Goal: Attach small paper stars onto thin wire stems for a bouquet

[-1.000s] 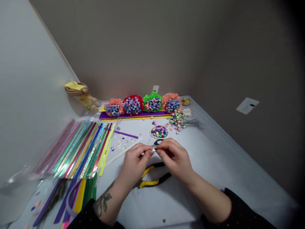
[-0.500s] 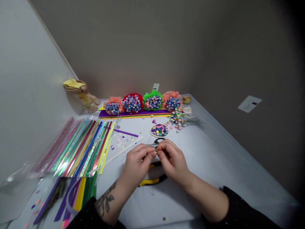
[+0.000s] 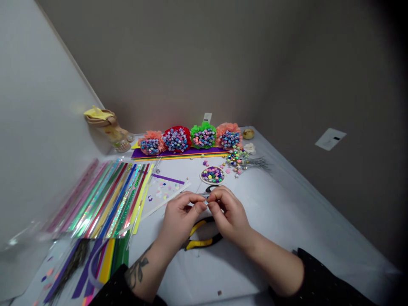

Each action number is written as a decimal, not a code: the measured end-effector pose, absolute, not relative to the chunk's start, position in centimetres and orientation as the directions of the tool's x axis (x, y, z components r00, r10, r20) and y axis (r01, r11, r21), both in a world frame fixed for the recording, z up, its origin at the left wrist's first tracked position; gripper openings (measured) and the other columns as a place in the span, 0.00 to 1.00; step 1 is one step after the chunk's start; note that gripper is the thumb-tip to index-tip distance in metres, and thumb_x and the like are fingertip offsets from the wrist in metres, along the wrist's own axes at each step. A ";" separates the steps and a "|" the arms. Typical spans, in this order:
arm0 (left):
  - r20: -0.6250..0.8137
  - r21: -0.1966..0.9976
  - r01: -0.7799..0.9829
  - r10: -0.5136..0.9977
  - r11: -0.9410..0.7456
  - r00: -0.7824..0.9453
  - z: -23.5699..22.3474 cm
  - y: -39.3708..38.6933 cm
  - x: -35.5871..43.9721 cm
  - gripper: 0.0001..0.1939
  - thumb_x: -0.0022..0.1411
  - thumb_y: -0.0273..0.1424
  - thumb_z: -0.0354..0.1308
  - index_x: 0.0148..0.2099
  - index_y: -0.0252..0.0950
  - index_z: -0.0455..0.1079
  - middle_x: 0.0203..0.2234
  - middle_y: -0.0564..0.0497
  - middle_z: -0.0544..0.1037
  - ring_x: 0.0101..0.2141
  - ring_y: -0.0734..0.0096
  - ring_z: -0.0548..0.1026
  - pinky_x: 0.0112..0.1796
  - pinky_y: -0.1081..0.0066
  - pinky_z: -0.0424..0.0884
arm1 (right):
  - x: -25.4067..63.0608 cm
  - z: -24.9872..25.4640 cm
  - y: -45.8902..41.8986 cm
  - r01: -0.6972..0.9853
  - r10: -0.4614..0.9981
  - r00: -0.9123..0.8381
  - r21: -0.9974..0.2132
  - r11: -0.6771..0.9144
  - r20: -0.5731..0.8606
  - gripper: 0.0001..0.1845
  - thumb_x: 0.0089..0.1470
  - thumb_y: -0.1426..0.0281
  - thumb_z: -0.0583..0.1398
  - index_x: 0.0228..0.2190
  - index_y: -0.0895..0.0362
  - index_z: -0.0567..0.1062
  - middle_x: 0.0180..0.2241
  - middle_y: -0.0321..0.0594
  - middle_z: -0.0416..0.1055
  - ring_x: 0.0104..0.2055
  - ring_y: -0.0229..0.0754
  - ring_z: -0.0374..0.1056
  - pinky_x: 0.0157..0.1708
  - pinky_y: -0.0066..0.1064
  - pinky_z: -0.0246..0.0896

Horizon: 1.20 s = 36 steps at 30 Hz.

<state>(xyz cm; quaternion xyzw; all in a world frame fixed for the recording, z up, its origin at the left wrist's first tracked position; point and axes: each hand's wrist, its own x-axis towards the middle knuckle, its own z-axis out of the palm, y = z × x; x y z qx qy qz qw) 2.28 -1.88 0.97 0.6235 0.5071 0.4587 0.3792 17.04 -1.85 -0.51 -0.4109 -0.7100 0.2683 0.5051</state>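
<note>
My left hand (image 3: 182, 216) and my right hand (image 3: 232, 214) meet above the table, thumbs and index fingers pinched around a tiny silvery paper star (image 3: 206, 203). Fingertips cover most of it. Under my hands lies a pair of pliers (image 3: 199, 244) with yellow and black handles, its jaws hidden by my left hand. Just beyond my fingers rest scissors (image 3: 213, 188) with a dark handle, partly covered. Farther back, a small white oval bowl (image 3: 201, 178) holds many coloured paper stars (image 3: 213, 174).
Shiny paper strips (image 3: 105, 199) in clear sleeves spread on the left, above a bundle of dark wires (image 3: 75, 263). Star bouquets (image 3: 177, 139) line the back, near a vase (image 3: 116, 136). Wired stars (image 3: 237, 158) lie back right. Paper scraps (image 3: 164, 191) lie left of the bowl.
My fingers have shifted slightly around the small star, which showed more plainly a second ago and is now mostly covered. Both hands stay in nearly the same place.
</note>
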 end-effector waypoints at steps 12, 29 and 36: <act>0.291 0.859 0.391 0.944 -0.330 0.157 1.3 -1.7 1.5 0.06 0.58 0.28 0.56 0.34 0.36 0.74 0.27 0.50 0.77 0.28 0.73 0.73 0.26 0.78 0.69 | 17.3 -0.4 -1.6 0.270 0.863 -0.169 -0.820 0.506 0.477 0.05 0.55 0.76 0.52 0.30 0.55 0.65 0.28 0.37 0.62 0.30 0.38 0.59 0.29 0.30 0.56; 0.293 0.829 0.402 0.915 -0.388 0.278 1.3 -1.8 1.4 0.06 0.59 0.29 0.54 0.33 0.37 0.72 0.27 0.52 0.76 0.29 0.73 0.73 0.31 0.75 0.67 | 17.8 -0.1 -1.4 0.195 0.884 -0.222 -0.870 0.453 0.411 0.06 0.56 0.73 0.52 0.26 0.55 0.63 0.26 0.36 0.61 0.29 0.38 0.59 0.29 0.29 0.56; 0.260 0.859 0.402 0.947 -0.317 0.190 1.2 -2.0 1.7 0.06 0.58 0.28 0.55 0.34 0.37 0.73 0.28 0.51 0.77 0.29 0.73 0.74 0.29 0.76 0.69 | 17.6 -0.5 -1.5 0.253 0.838 -0.190 -0.799 0.545 0.511 0.06 0.56 0.76 0.51 0.28 0.55 0.63 0.28 0.36 0.60 0.31 0.39 0.58 0.30 0.31 0.55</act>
